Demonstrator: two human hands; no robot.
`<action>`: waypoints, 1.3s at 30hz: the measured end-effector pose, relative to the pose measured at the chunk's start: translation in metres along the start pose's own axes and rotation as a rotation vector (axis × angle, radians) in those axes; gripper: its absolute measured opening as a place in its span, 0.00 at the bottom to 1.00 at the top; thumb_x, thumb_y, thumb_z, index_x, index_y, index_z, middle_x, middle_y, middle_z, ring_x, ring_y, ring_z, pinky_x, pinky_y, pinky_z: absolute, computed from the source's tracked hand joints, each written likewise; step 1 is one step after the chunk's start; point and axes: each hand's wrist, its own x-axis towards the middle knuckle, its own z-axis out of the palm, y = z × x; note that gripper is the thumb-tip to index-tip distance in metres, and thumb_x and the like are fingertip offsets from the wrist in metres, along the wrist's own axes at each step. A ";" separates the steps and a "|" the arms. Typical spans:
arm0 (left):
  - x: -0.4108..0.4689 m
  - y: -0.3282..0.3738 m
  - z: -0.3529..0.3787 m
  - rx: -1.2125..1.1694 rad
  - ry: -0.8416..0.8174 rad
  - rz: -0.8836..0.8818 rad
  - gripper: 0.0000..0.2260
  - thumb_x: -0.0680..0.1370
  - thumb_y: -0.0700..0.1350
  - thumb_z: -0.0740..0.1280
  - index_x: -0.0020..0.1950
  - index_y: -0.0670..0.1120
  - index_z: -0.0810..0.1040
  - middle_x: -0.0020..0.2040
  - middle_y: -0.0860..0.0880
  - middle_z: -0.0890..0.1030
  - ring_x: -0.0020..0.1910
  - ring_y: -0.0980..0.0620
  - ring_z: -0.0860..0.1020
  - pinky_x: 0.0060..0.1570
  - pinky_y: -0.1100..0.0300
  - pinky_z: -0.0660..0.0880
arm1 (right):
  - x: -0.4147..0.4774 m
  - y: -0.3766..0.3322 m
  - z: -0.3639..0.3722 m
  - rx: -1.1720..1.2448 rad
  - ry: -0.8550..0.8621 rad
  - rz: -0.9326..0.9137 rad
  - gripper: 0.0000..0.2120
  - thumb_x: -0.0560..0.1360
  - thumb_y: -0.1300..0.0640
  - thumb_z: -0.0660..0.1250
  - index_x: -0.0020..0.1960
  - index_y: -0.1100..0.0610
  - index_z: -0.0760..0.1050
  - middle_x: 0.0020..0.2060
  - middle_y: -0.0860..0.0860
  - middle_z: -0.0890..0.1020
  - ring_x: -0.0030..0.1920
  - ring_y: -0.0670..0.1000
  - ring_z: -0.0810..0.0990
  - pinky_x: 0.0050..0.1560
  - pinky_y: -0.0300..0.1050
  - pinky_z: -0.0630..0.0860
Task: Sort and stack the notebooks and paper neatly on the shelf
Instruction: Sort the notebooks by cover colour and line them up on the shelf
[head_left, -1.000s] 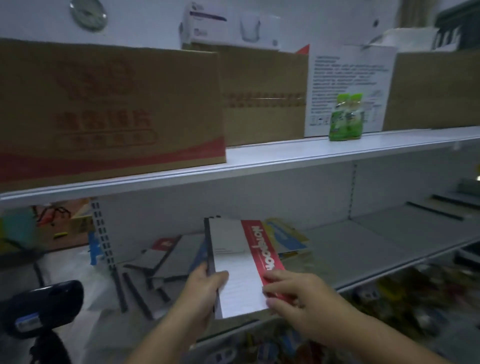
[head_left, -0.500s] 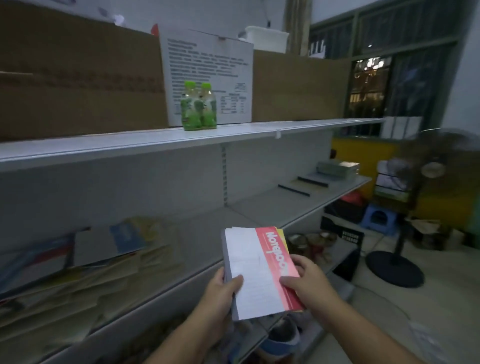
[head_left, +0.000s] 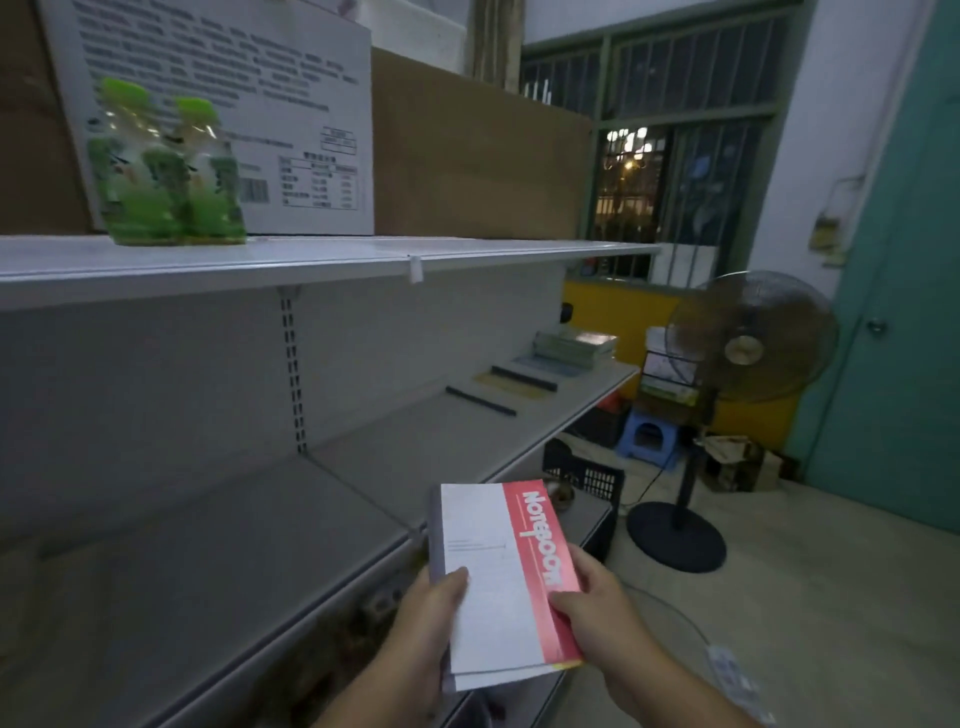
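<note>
I hold a small stack of notebooks (head_left: 493, 577) in both hands, in front of the middle shelf's (head_left: 218, 561) front edge. The top one is white with a red band along its right side. My left hand (head_left: 426, 623) grips the stack's left edge with the thumb on the cover. My right hand (head_left: 597, 608) pinches the red band at the right edge. Far along the same shelf lie flat notebooks with dark spines (head_left: 519, 379) and a thicker pile of books (head_left: 574, 345) at the end.
The upper shelf (head_left: 322, 254) carries a pack of green bottles (head_left: 166, 171), a white printed carton (head_left: 280, 119) and a brown carton (head_left: 478, 161). A standing fan (head_left: 748, 353), a blue stool (head_left: 647, 436) and a black crate (head_left: 584, 475) stand on the floor to the right.
The view has swung to the right along the shelf, away from the messy pile of notebooks on the left. Both hands have kept their hold on the stack.
</note>
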 end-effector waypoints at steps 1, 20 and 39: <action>0.018 0.004 0.003 -0.013 -0.011 -0.006 0.09 0.81 0.39 0.58 0.59 0.44 0.74 0.45 0.42 0.84 0.43 0.41 0.82 0.37 0.53 0.78 | 0.015 -0.006 -0.002 -0.025 -0.016 0.006 0.22 0.73 0.73 0.55 0.48 0.47 0.74 0.42 0.47 0.84 0.43 0.50 0.83 0.43 0.43 0.77; 0.249 0.058 0.070 -0.178 -0.126 0.047 0.14 0.80 0.35 0.57 0.63 0.46 0.73 0.45 0.42 0.85 0.42 0.43 0.84 0.38 0.50 0.81 | 0.288 -0.064 -0.043 -0.067 -0.090 0.022 0.20 0.75 0.72 0.56 0.54 0.51 0.76 0.37 0.55 0.83 0.32 0.52 0.80 0.32 0.42 0.75; 0.487 0.071 0.132 0.874 0.419 0.155 0.48 0.67 0.54 0.74 0.78 0.49 0.50 0.70 0.51 0.70 0.67 0.52 0.71 0.65 0.59 0.69 | 0.599 -0.077 -0.084 -0.685 -0.132 -0.403 0.16 0.77 0.54 0.62 0.64 0.52 0.75 0.58 0.51 0.78 0.46 0.47 0.78 0.47 0.35 0.76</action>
